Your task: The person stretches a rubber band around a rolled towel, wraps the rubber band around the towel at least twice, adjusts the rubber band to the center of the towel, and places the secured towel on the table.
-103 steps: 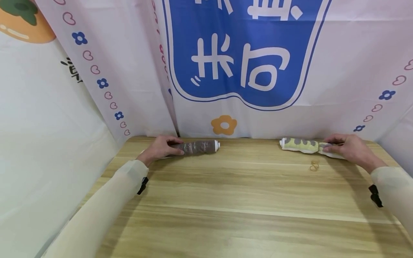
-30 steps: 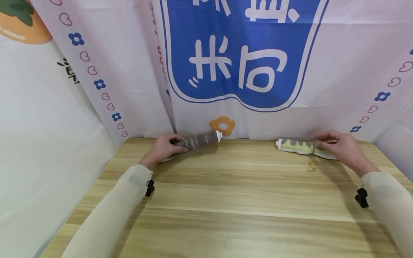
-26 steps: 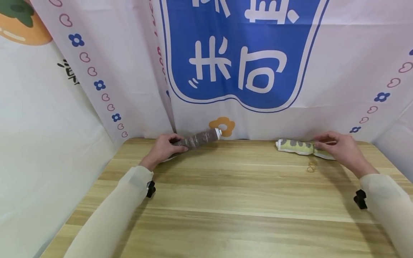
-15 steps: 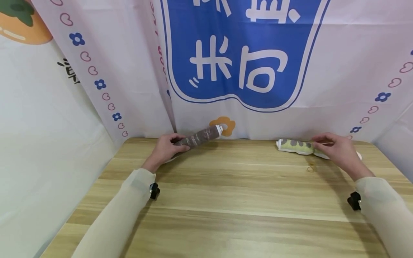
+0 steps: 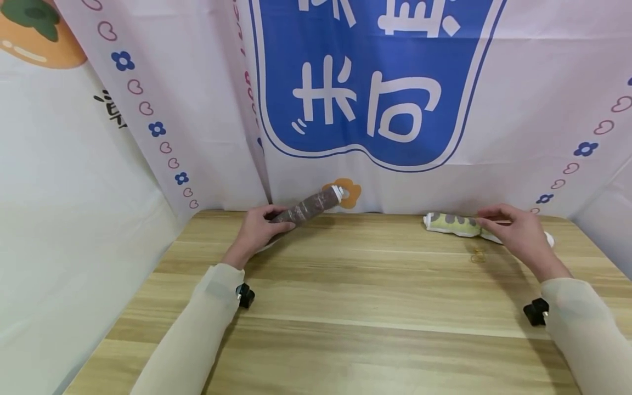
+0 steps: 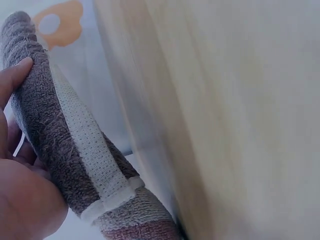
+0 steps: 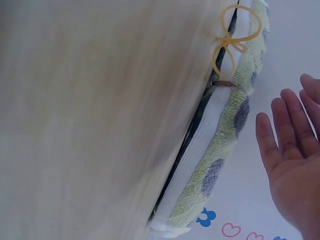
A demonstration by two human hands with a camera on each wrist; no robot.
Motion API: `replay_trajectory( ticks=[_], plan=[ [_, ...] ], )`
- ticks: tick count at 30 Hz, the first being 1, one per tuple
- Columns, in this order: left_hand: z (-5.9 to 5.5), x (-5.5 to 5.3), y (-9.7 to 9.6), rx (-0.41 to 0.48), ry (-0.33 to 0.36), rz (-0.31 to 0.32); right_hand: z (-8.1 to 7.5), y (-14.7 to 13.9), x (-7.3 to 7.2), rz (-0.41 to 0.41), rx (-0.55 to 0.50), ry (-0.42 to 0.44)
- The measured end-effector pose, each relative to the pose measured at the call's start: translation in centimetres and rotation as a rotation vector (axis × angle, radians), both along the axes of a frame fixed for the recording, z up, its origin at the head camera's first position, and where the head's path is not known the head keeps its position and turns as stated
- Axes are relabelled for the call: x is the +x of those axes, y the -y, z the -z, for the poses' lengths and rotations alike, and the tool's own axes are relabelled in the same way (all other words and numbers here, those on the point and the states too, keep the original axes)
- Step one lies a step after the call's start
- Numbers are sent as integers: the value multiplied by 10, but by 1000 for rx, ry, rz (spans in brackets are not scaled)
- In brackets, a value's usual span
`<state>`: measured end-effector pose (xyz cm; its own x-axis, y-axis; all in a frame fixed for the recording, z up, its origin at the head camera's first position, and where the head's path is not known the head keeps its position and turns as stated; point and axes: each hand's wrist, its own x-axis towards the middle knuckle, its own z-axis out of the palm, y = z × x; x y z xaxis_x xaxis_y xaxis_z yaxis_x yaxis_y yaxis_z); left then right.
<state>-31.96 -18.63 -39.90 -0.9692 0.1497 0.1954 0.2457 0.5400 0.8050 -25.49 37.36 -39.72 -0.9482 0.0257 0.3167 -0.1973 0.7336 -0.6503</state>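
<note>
A rolled-up dark brown-grey towel (image 5: 306, 208) with a white end is held at its near end by my left hand (image 5: 261, 226), its far end tilted up off the table. The left wrist view shows the thumb and fingers around this towel (image 6: 45, 110), a pale edge strip along it. At the back right lies a rolled yellow-green towel (image 5: 451, 224) with grey spots, cinched at its middle by a thin band (image 7: 225, 84). My right hand (image 5: 518, 230) hovers over its right half; in the right wrist view the fingers are extended, apart from the towel (image 7: 220, 150).
Loose yellow rubber bands (image 5: 478, 255) lie on the wooden table (image 5: 345, 307) in front of the spotted towel. A printed cloth curtain (image 5: 395, 181) hangs right behind the table's back edge, with more white cloth (image 5: 74, 219) along the left side.
The brown towel's far end has risen and tilted upward in my left hand. My right hand has shifted left and lifted off the spotted towel, uncovering its right end.
</note>
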Motion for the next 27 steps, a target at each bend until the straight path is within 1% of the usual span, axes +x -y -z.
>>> replay_trajectory(
  ticks=[3, 7, 13, 19, 22, 27],
  plan=[
    [3, 1, -1, 13, 13, -6, 0, 2, 2, 10, 20, 16],
    [5, 3, -2, 19, 15, -6, 0, 4, 4, 11, 55, 61],
    [-1, 8, -7, 47, 10, 3, -1, 3, 4, -14, 79, 97],
    [-7, 11, -13, 45, -1, 12, 0, 0, 5, -32, 109, 114],
    [-9, 12, -15, 48, -6, 20, 1, -2, 5, -46, 139, 108],
    [-10, 14, -18, 59, -13, 38, 3, -8, 6, -96, 197, 99]
  ],
)
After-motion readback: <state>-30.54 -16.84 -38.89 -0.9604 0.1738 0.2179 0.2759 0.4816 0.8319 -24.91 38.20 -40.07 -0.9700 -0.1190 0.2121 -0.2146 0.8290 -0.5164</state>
